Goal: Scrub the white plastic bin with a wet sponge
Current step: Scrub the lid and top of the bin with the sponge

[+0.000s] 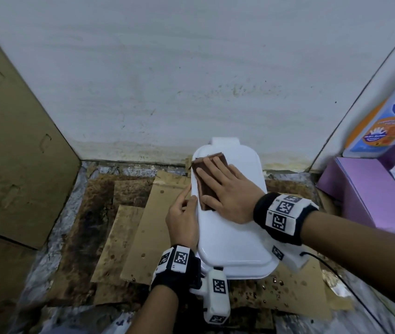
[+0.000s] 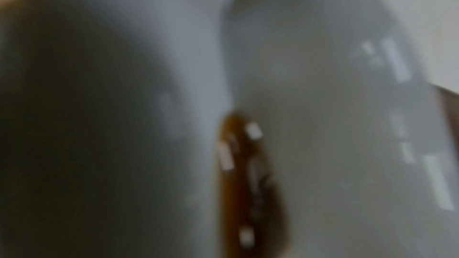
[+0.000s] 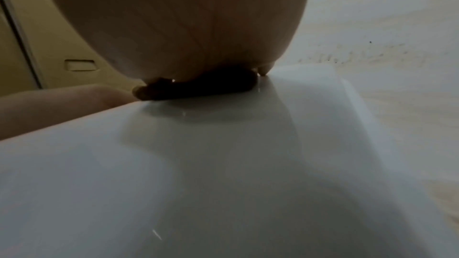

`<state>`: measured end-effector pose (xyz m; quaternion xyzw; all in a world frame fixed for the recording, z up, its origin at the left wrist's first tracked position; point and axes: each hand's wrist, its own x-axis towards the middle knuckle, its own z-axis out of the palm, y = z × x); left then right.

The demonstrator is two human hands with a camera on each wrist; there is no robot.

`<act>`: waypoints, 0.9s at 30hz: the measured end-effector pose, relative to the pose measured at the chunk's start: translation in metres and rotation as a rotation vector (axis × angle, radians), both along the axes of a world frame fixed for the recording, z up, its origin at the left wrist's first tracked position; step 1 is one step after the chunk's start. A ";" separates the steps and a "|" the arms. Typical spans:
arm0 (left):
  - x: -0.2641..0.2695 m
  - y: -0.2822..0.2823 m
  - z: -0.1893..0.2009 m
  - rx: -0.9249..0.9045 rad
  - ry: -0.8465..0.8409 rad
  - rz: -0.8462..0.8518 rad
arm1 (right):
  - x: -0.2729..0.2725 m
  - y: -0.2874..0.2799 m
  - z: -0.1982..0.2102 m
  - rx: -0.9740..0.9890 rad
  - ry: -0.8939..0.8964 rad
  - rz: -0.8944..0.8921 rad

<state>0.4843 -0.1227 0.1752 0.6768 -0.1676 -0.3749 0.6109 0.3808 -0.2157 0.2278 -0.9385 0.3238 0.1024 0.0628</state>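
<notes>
The white plastic bin (image 1: 235, 237) lies on the floor with its smooth, wet top side up. A dark brown sponge (image 1: 203, 184) lies flat on its far left part. My right hand (image 1: 228, 191) presses down on the sponge with straight, spread fingers. In the right wrist view the palm (image 3: 178, 26) covers the sponge (image 3: 198, 87) on the bin (image 3: 223, 164). My left hand (image 1: 183, 218) holds the bin's left rim, thumb on top and index finger along the edge. The left wrist view is blurred: the white bin (image 2: 323, 105) with a brown drop (image 2: 248, 183).
Stained cardboard sheets (image 1: 143, 225) cover the wet floor under the bin. A tall cardboard box (image 1: 10, 141) stands at the left and a purple box (image 1: 360, 194) at the right. A white wall (image 1: 191, 68) rises just behind. A black cable (image 1: 348, 285) runs at the right.
</notes>
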 end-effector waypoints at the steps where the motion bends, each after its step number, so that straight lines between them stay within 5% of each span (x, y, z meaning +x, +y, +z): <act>1: 0.000 0.000 0.000 0.002 -0.007 -0.004 | 0.002 -0.005 0.003 0.012 0.010 -0.007; 14: 0.001 -0.003 -0.004 0.015 0.010 0.000 | 0.040 -0.078 0.028 0.120 0.122 -0.158; 27: 0.002 -0.003 -0.012 -0.021 0.002 0.004 | -0.014 -0.015 0.021 0.048 0.030 -0.032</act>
